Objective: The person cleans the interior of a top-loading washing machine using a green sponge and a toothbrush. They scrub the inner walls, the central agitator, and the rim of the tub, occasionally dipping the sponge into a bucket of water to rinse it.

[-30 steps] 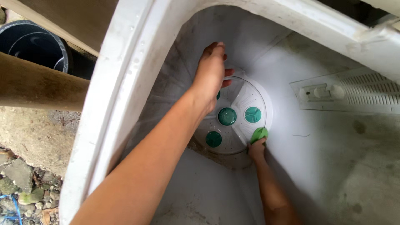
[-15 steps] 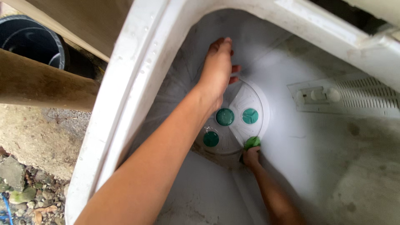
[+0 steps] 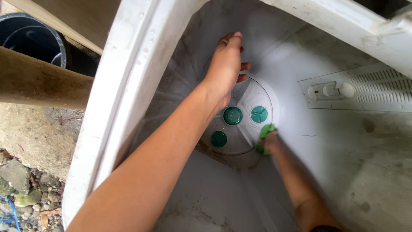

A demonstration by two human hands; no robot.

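Note:
I look down into a white washing-machine tub (image 3: pixel 334 141). At its bottom lies a round white agitator disc (image 3: pixel 251 96) with three green caps (image 3: pixel 233 116). My left hand (image 3: pixel 226 64) reaches in with fingers together and rests flat against the far side of the tub, just above the disc. My right hand (image 3: pixel 271 144) is deep inside at the disc's right edge, gripping a green scrub pad (image 3: pixel 266 131) pressed onto the rim. Brown grime rings the disc's near edge.
A slotted white lint-filter panel (image 3: pixel 365 90) is fixed to the right tub wall. The tub's white rim (image 3: pixel 116 99) runs down the left. Outside it are a wooden plank (image 3: pixel 38 81), a dark bucket (image 3: pixel 30 38) and stony ground (image 3: pixel 21 193).
My right hand with the green pad has shifted slightly along the disc's right edge. The left hand stays on the tub wall; the view has drifted a little.

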